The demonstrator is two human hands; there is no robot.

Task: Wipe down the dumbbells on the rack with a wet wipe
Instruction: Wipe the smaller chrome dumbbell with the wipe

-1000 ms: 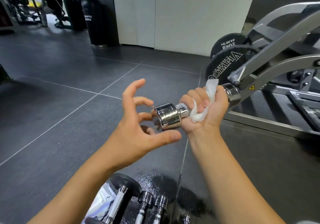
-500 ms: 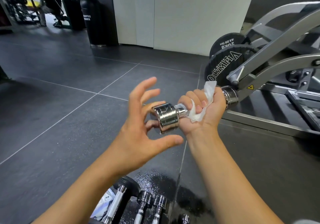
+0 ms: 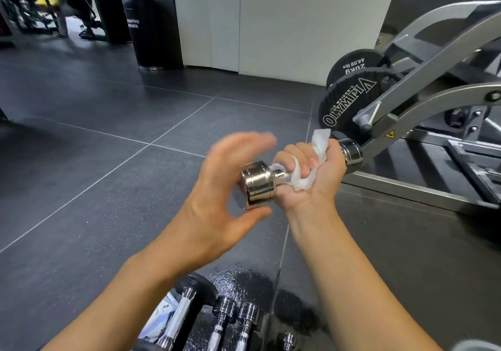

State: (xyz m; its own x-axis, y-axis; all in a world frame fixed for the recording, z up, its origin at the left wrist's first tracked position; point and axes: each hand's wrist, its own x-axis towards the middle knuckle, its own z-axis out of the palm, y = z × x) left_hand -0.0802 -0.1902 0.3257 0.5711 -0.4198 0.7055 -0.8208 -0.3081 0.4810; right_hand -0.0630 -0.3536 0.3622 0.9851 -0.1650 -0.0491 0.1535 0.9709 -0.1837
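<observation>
One chrome dumbbell (image 3: 259, 186) is held in mid-air at centre view. Right hand (image 3: 311, 185) clenched round its handle, wet wipe (image 3: 301, 179) between palm and bar. Left hand (image 3: 225, 188) open, fingers blurred, cupped by the left head; contact unclear. Judged heavy, rigid, slick when wet: hold the handle. Handle hidden; racked dumbbells (image 3: 225, 312) cut off at near edge.
</observation>
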